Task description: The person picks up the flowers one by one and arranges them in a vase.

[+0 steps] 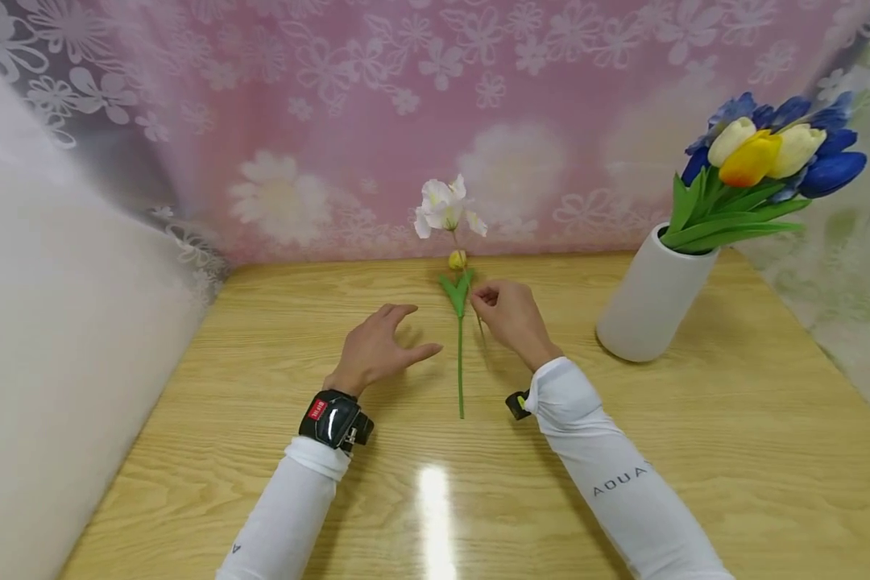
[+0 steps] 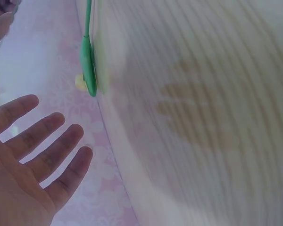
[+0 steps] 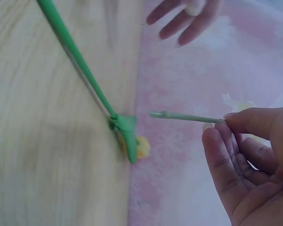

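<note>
My right hand (image 1: 513,318) pinches the thin stem (image 3: 186,117) of a white flower (image 1: 442,208) between thumb and fingertips. The bloom stands up and tilts to the left, above the table, and the stem's cut end points toward me. Below it a yellow tulip (image 1: 457,259) with green leaves (image 1: 458,296) lies on the table, its long green stem (image 1: 460,366) running toward me. To the left of that stem, my left hand (image 1: 377,346) hovers with fingers spread and thumb apart, holding nothing. In the left wrist view its fingers (image 2: 61,181) are straight.
A white vase (image 1: 656,298) holding blue, white and yellow-orange tulips (image 1: 761,157) stands at the right of the wooden table (image 1: 261,499). A pink floral curtain (image 1: 377,105) hangs behind the table's back edge. A white wall (image 1: 58,322) borders the left side.
</note>
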`<state>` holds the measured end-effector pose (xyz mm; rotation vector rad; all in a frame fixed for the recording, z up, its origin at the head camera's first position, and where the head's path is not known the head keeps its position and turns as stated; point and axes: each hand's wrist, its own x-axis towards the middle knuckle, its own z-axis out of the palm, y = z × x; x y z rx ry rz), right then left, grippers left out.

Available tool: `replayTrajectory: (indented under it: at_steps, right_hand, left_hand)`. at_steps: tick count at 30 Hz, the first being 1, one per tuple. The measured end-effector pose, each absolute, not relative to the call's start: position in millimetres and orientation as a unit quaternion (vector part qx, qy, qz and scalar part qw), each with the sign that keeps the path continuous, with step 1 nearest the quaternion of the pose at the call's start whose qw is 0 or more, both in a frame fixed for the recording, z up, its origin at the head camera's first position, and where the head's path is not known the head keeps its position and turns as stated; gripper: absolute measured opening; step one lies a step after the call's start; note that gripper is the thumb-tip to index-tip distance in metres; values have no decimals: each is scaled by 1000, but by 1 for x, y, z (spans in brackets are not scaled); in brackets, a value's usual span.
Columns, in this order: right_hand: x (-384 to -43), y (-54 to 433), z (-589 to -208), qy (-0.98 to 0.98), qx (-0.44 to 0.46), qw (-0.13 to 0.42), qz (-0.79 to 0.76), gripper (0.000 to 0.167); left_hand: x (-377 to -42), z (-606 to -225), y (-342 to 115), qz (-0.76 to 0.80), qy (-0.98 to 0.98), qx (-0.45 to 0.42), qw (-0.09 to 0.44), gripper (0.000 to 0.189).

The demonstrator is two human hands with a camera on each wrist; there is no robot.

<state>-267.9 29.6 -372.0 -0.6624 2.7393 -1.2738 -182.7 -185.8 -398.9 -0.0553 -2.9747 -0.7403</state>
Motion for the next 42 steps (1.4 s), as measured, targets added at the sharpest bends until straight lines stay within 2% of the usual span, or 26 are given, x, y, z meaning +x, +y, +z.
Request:
replayTrajectory:
  at_steps: [13, 24, 42]
  right_hand:
    - [-265, 70, -345, 879, -186, -63, -435, 25]
    - [-265, 102, -325, 870, -174, -159, -433, 17]
    - [-258, 150, -298, 855, -136, -253, -431, 23]
  left_hand:
    - [-201, -389, -155, -249, -966, -65, 36, 82]
    - [-215, -382, -132, -250, -961, -109, 39, 83]
    - [-227, -373, -99, -252, -954, -155, 37, 81]
